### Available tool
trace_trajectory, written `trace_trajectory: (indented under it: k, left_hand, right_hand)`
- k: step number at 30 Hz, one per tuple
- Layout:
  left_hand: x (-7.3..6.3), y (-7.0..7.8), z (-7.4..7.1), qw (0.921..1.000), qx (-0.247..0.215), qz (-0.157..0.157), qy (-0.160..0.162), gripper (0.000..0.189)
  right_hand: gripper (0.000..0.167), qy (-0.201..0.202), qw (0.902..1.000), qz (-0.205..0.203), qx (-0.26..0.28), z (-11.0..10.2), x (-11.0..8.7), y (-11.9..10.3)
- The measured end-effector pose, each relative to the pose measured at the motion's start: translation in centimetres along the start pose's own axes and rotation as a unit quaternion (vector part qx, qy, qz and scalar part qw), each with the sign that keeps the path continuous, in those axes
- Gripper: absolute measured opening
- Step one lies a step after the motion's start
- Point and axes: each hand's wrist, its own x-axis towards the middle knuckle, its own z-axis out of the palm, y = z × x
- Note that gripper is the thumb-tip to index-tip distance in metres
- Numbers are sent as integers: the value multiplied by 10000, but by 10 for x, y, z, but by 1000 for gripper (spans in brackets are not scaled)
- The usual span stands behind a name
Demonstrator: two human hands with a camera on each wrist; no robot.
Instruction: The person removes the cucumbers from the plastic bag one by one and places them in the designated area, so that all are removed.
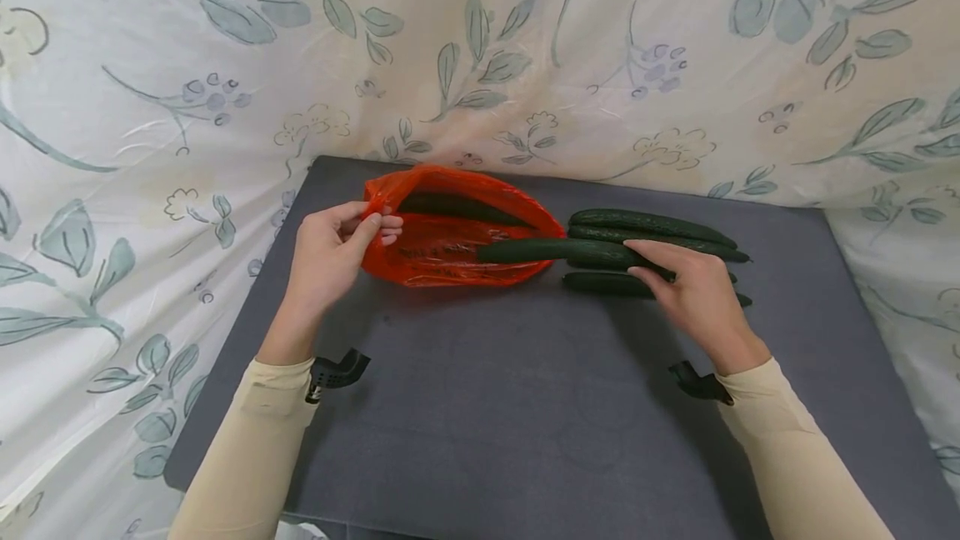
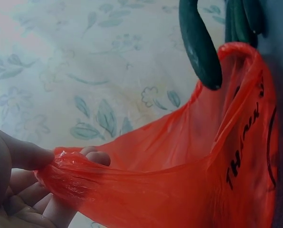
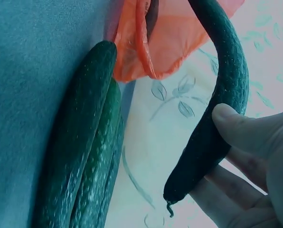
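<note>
An orange-red plastic bag (image 1: pixel 435 269) with dark printed lettering lies at the far left part of the table, its mouth spread wide. My left hand (image 1: pixel 330 252) pinches the bag's left rim between thumb and fingers. Inside the bag lies a dark green cucumber (image 1: pixel 457 207). In my right hand (image 1: pixel 697 294) is a second, curved cucumber (image 3: pixel 231 71), gripped near its stem end with the thumb on one side and fingers on the other. Its far tip reaches over the bag's mouth in the head view; in the left wrist view this tip (image 2: pixel 210 78) overlaps the rim.
Several more cucumbers (image 1: pixel 652 223) lie side by side on the dark grey table (image 1: pixel 510 407), right of the bag and beneath the right hand. A leaf-patterned pale cloth (image 1: pixel 480 107) hangs behind the table and along its sides.
</note>
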Motion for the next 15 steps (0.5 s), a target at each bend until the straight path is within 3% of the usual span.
trace_trajectory:
  k: [15]
  left_hand:
    - [-1, -4, -1, 9999, -158, -63, 18, 27]
  right_hand:
    - [56, 177, 9984, -12, -533, -26, -33, 16]
